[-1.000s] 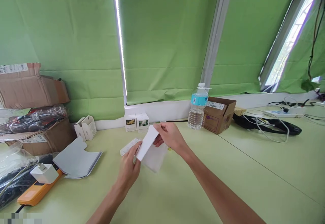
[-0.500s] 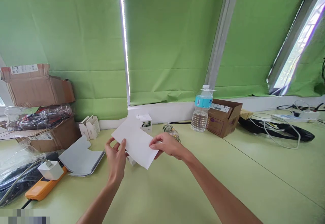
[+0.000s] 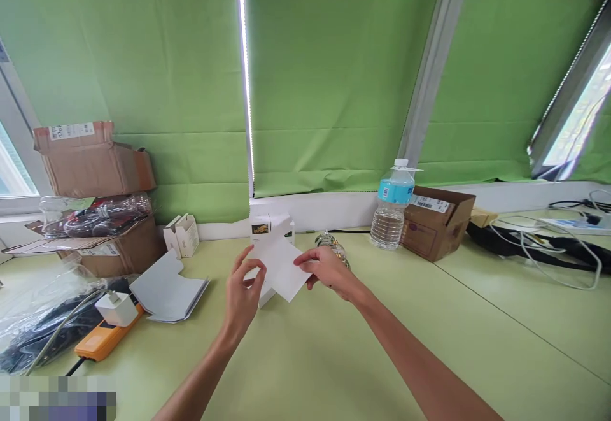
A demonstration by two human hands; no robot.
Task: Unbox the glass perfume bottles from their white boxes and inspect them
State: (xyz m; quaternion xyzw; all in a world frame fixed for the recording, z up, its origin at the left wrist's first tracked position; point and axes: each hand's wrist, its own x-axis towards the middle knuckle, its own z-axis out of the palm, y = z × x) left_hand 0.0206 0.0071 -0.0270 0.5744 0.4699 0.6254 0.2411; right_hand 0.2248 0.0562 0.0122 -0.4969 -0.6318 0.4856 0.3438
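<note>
A sheet of white paper (image 3: 286,268) is held up over the table, tilted. My right hand (image 3: 331,274) pinches its right corner between thumb and fingers. At the paper's left edge, the thumb and index fingertip of my left hand (image 3: 245,290) meet in a ring, the other fingers bent. Behind the paper stand white boxes (image 3: 261,228), one with a small dark picture; the paper hides much of them. A bundle of wire-like, shiny strands (image 3: 331,242) lies just beyond my right hand, partly covered by it.
To the left are cut white sheets (image 3: 167,290), small white cartons (image 3: 182,235), stacked cardboard boxes (image 3: 95,166) and an orange power strip (image 3: 102,338) with a white charger (image 3: 116,308). On the right stand a water bottle (image 3: 389,217), a brown box (image 3: 424,233) and tangled cables (image 3: 548,249).
The paper has shifted slightly right and now covers the white boxes differently. My left hand has moved right and closed into a ring shape; the view has turned a little left.
</note>
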